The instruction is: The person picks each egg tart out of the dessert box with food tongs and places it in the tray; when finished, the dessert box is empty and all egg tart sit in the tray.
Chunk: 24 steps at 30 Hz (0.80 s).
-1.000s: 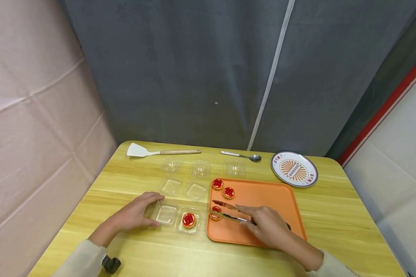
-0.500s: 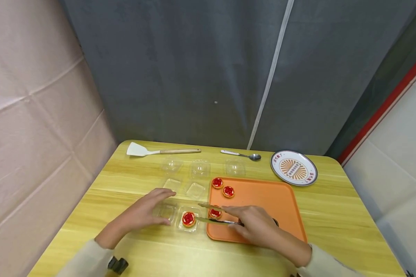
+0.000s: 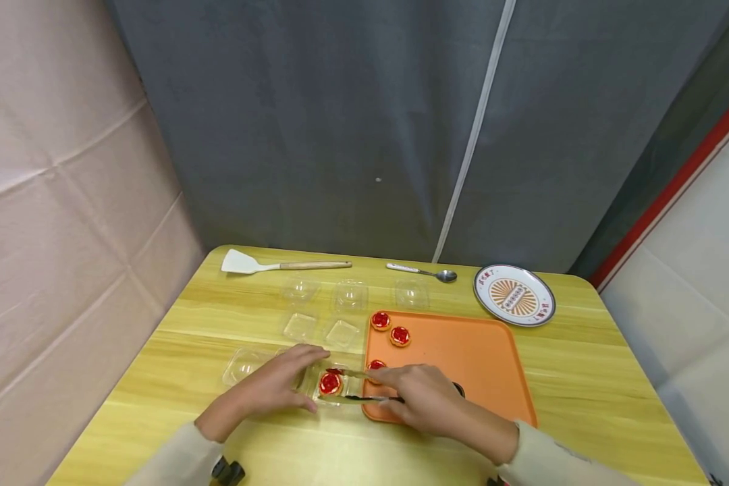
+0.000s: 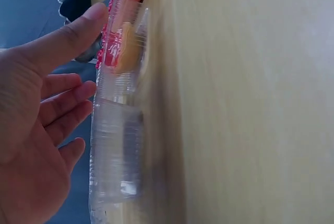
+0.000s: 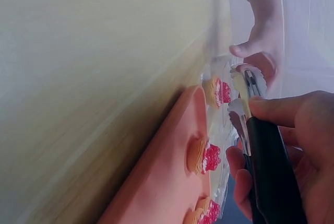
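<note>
My right hand [image 3: 428, 398] holds metal tongs [image 5: 274, 169] by their black handles. Their parted tips lie either side of a red-topped tart [image 3: 331, 383] in the head view; in the right wrist view they show above it, and I cannot tell whether they touch. That tart sits in a clear plastic container [image 4: 138, 67]. My left hand [image 3: 267, 388] hovers beside the container, thumb and fingers spread, holding nothing. An empty clear container [image 4: 117, 151] lies under or beside that hand, mostly hidden in the head view. Another tart [image 5: 197, 156] is on the orange tray [image 3: 462, 351], partly behind my right hand.
Two more tarts, including one tart [image 3: 400, 336], lie at the tray's left side. Several clear containers, such as one container [image 3: 351, 295], stand behind. A white spatula [image 3: 241, 262], a spoon [image 3: 445, 276] and a patterned plate [image 3: 514, 295] line the table's back.
Both hands have moved: the right hand carried the tongs left from the tart on the tray to the tart in the container. The left hand shifted right, uncovering a clear container on its left.
</note>
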Tool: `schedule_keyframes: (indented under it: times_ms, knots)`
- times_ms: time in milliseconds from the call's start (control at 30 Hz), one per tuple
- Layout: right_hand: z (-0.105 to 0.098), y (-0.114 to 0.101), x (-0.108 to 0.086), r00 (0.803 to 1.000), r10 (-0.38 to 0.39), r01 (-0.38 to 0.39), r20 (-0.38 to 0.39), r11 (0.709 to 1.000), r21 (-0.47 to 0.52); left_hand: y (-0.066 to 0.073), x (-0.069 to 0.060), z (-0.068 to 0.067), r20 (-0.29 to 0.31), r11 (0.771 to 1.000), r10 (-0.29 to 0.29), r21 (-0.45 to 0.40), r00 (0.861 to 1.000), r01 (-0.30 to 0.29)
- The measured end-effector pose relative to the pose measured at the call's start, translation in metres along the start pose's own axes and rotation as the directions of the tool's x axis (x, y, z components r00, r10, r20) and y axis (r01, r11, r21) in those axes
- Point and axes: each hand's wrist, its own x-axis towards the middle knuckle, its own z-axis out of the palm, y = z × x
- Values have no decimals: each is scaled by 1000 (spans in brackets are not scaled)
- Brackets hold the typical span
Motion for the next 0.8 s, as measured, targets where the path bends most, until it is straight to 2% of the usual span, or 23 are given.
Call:
schedule_keyframes:
  times_ms: [233, 800]
  knots:
    - [4, -1, 7, 1000, -9, 9, 19, 1000, -10, -3, 1, 5, 10, 1000, -9, 11, 1000, 9]
    - [6, -7, 17, 999, -16, 14, -32, 997, -81, -6, 0, 7, -2, 1000, -24, -8, 1000, 24]
